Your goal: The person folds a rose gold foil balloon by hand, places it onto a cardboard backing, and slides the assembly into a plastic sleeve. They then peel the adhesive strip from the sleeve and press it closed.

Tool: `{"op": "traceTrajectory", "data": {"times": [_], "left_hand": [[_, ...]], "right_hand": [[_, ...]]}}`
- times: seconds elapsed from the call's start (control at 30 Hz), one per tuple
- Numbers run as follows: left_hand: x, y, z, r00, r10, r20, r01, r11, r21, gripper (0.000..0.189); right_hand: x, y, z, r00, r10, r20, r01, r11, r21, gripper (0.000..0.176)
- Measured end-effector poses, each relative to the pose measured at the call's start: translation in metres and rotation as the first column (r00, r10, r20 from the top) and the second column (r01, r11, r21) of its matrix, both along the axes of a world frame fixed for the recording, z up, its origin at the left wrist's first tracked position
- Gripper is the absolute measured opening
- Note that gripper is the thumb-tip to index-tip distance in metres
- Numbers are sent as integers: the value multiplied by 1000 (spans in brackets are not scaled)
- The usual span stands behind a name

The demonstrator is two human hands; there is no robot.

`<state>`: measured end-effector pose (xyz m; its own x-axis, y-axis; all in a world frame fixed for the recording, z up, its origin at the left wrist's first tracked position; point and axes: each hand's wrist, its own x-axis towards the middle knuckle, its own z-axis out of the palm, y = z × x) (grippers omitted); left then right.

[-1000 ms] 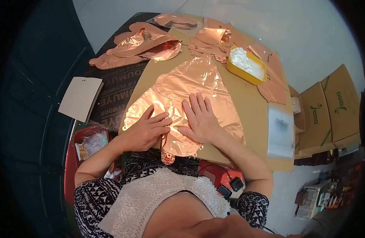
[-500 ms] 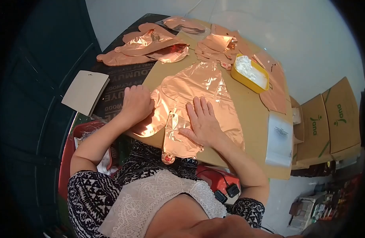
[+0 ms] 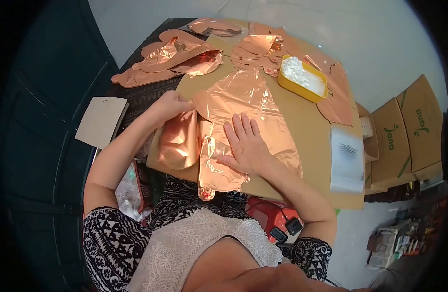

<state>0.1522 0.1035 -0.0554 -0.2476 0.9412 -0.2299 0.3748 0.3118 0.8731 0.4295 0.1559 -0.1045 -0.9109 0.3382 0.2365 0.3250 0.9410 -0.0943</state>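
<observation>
A large copper-coloured foil sheet [image 3: 277,131] lies on the cardboard in front of me, with a folded part near the front edge. My right hand [image 3: 248,148] rests flat on it, fingers spread. At the left, my left hand [image 3: 170,105] has its fingers closed on the upper edge of a foil flap [image 3: 179,143], which is raised and curved beside the main sheet.
Foil stacks [image 3: 175,56] lie at the back left, and more foil pieces [image 3: 258,51] at the back. A yellow tub [image 3: 302,91] of white material stands at the right, near a clear packet [image 3: 347,160]. Cartons [image 3: 392,146] stand beyond the right edge.
My left hand has moved up and closed on the flap's edge, and the flap has lifted and curled. My right hand stays flat on the foil. The whole view has shifted slightly.
</observation>
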Motion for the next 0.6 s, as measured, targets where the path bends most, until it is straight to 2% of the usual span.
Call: {"op": "traceTrajectory", "data": {"times": [0.03,0.13,0.17,0.2,0.27,0.37,0.47,0.6], "left_hand": [[11,1,10,992,91,86,-91,996,-1,18],[8,11,12,984,-31,176,35,999,-18,14],[4,16,5,973,-35,230,43,999,-29,8],[5,18,9,972,-79,222,92,995,-49,7],[11,17,23,964,-166,207,188,978,-92,20],[25,14,39,884,-215,415,271,959,-81,52],[26,13,45,881,-353,315,396,914,-83,74],[27,2,47,890,-371,266,421,892,-162,75]], "right_hand": [[0,0,0,1000,1,1,-1,1000,2,87],[0,0,2,1000,-1,-2,1,1000,-8,87],[0,0,1,1000,1,-3,-1,1000,-3,87],[0,1,0,1000,2,-4,-2,1000,1,87],[2,-1,-2,1000,2,-8,-2,1000,7,88],[2,0,-3,1000,-5,-1,5,1000,3,88],[4,-1,-1,1000,-9,2,9,1000,1,88],[5,-2,0,1000,-3,-21,3,1000,-1,87]]}}
